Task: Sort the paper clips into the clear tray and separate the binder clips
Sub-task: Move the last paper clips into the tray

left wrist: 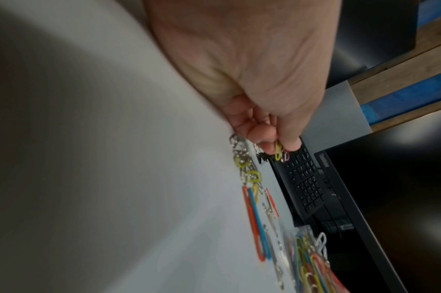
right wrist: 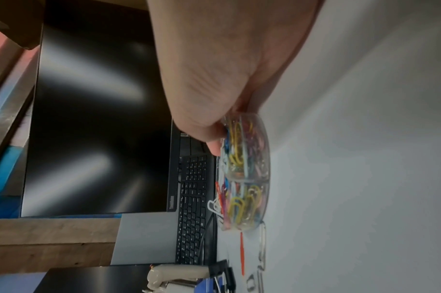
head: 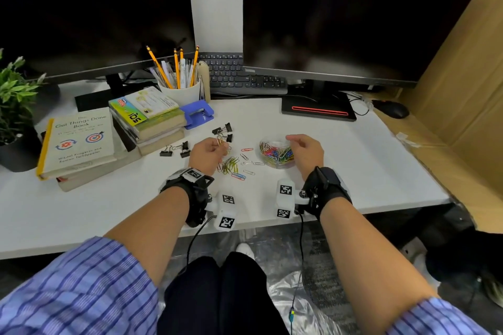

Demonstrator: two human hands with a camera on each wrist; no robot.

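Right now my left hand [head: 208, 150] hovers just above the white worktop [head: 340, 144], its fingers [left wrist: 267, 136] pinched together on a few paper clips [left wrist: 279, 152]; from the left wrist view I can make out a yellow one and a pinkish one hanging from the fingertips. Below and just right of that hand lies a loose scatter of paper clips [head: 236, 166] on the worktop: yellow, silver, one red, and a red-and-blue pair nearest to me.

My right hand [head: 306, 151] is raised at the right edge of the clear tray [head: 277, 153]. From the right wrist view its fingers [right wrist: 214, 146] look curled close against the tray's rim, but I cannot tell whether they actually grip it or are only near it. The tray stands on the worktop, heaped with coloured paper clips, some poking over its edge.

The binder clips sit apart from the paper clips: one black group [head: 224, 130] just beyond my left hand, and another group [head: 177, 148] to its left, beside the stack of books [head: 148, 119]. Behind them are a blue hole punch [head: 197, 113], a white pencil cup [head: 181, 91], a keyboard [head: 239, 76] and two dark monitors [head: 326, 13].
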